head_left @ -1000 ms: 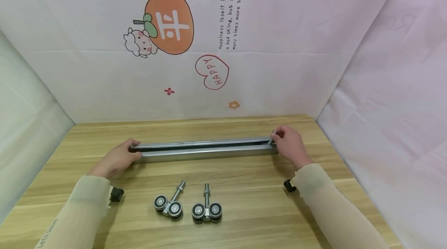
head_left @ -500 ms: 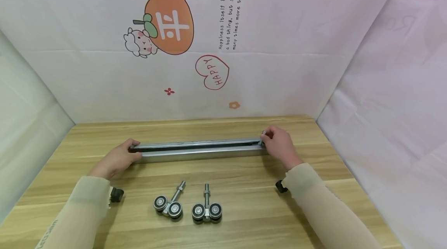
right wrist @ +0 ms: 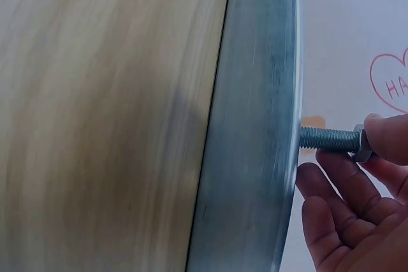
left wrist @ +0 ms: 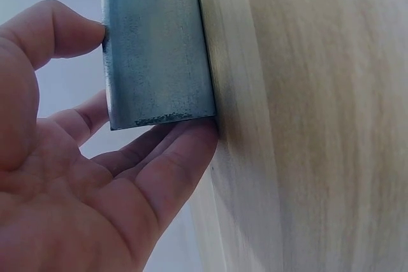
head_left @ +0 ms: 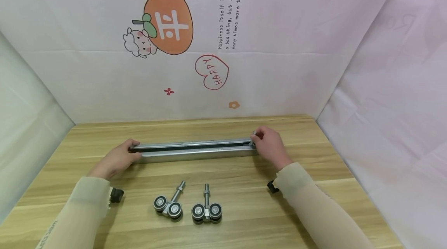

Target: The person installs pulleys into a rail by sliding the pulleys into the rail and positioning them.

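A slotted metal channel rail lies across the wooden table, its slot facing up. My left hand holds the rail's left end; in the left wrist view the thumb touches one edge and fingers reach under the end. With my right hand I pinch a threaded bolt by its nut. The bolt stands up out of the slot, and whatever carries it inside the rail is hidden. The right hand blocks the rail's right end in the head view. Two roller trolleys with bolts lie nearer to me.
The wooden tabletop reaches back to a white printed cloth. More white cloth hangs at the left and right sides. Both loose trolleys rest between my forearms.
My right hand has slid left along the rail with the bolt pinched in its fingers. The left hand, the rail and the two loose trolleys have stayed in place.
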Motion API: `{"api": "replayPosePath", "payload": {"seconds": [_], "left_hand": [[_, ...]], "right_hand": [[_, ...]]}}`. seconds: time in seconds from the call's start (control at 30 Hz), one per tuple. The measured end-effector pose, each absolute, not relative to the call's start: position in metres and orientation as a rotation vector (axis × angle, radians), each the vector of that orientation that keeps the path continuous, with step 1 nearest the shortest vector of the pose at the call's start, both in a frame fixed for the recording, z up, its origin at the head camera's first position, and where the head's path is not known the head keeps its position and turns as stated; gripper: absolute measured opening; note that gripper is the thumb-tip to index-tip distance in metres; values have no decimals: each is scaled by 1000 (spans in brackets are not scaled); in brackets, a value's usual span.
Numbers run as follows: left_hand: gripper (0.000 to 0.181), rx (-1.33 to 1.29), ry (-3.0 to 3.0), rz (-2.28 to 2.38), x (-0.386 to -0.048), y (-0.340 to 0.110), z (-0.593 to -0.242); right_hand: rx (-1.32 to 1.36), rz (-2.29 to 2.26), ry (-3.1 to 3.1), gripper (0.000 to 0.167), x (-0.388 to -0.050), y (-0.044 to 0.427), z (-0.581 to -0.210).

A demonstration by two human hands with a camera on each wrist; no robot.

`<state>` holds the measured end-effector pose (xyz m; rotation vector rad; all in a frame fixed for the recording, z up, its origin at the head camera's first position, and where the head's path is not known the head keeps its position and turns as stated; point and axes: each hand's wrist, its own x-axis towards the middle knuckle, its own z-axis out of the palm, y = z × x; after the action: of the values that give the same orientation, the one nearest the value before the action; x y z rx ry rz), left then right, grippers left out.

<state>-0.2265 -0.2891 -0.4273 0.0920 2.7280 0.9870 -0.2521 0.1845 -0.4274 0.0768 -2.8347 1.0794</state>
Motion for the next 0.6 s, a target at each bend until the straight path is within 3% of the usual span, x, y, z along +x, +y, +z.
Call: {"api": "replayPosePath", "payload": {"seconds": [0.6], "left_hand": [[59, 96, 2733, 981, -229, -292, -431]], "right_hand": [[149, 1043, -2872, 11, -252, 150, -426]]}}
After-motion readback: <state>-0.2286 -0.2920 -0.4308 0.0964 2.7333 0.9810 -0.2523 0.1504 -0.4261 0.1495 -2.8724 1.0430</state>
